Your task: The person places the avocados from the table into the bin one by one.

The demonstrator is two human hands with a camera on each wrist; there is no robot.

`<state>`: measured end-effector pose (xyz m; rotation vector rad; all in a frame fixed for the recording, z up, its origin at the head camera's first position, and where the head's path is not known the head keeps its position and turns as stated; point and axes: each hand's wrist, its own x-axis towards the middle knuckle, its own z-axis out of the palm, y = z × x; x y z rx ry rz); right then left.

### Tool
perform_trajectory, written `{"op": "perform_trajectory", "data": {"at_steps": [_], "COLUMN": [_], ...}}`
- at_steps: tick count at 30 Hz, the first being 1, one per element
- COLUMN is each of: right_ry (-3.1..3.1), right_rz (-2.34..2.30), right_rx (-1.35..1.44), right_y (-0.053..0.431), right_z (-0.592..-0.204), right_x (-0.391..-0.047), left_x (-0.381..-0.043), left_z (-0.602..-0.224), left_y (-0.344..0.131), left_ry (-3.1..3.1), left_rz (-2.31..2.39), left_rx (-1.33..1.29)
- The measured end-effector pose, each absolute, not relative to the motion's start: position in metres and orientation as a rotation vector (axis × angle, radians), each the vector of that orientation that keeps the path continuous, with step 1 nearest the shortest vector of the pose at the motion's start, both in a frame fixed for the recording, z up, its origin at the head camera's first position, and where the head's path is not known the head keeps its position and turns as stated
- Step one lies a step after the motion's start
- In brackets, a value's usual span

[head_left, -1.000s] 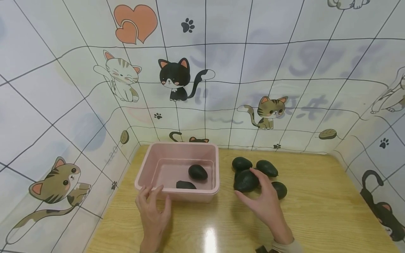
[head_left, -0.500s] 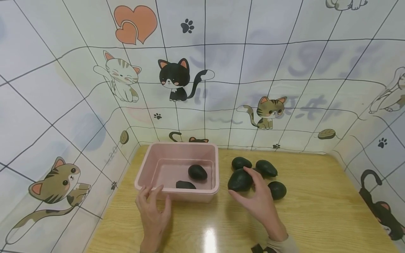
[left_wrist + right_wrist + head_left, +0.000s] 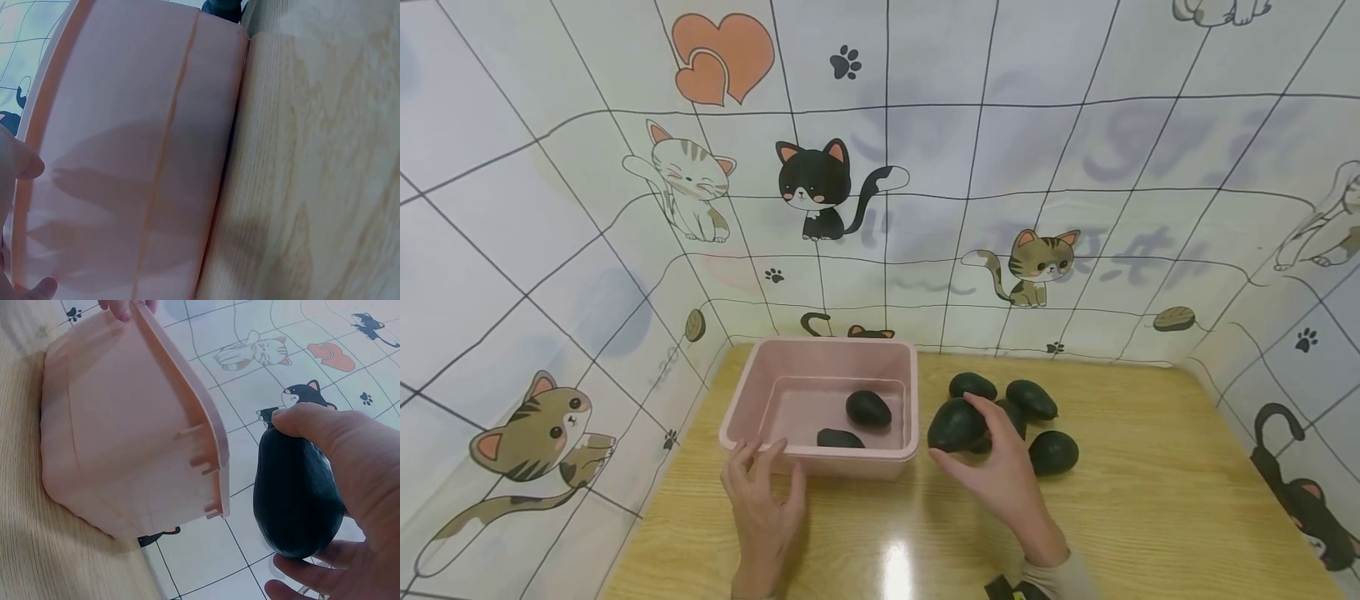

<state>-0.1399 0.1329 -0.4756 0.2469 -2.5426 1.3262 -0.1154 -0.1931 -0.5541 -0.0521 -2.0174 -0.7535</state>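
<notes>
A dark green avocado [image 3: 957, 425] is being held beside a pink bin [image 3: 820, 455] by a right hand [image 3: 1000, 483]

The avocado is being gripped between the thumb and curled fingers of the right hand, raised off the wooden table [image 3: 1150, 467], near the bin's right wall. In the head view its right side is being covered by that hand; in the right wrist view its whole length is being shown, the thumb being pressed on one end and the fingers being set against the other. The bin's near rim is being touched by the left hand [image 3: 762, 500], its fingers being relaxed and spread, thumb outside. By the left wrist view's edge most of that hand is being cut off, and a dark shape [image 3: 222, 9] at the top is being cropped too closely to identify.

Inside the bin, two avocados [image 3: 868, 408] are being shown by the head view alone, the nearer being partly hidden by the rim. More avocados [image 3: 1054, 453] are being seen clustered at right, one being mostly blocked by the right hand. Slotted tabs [image 3: 203, 464] under the rim are being revealed only by the right wrist view. The right sleeve [image 3: 1063, 579] is being cropped by the bottom edge.
</notes>
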Motion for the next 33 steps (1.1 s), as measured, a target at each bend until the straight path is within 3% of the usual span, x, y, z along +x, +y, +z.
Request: {"op": "perform_trajectory", "data": {"at_steps": [33], "right_ry": [-2.530], "right_rz": [1.372], "right_rx": [0.354], "right_y": [0.100], "right_z": [-0.466], "right_x": [-0.148], "left_x": [-0.113], "left_z": [-0.554], "left_y": [-0.193], "left_ry": [-2.032], "left_rz": [-0.782], "left_rx": [-0.028]}}
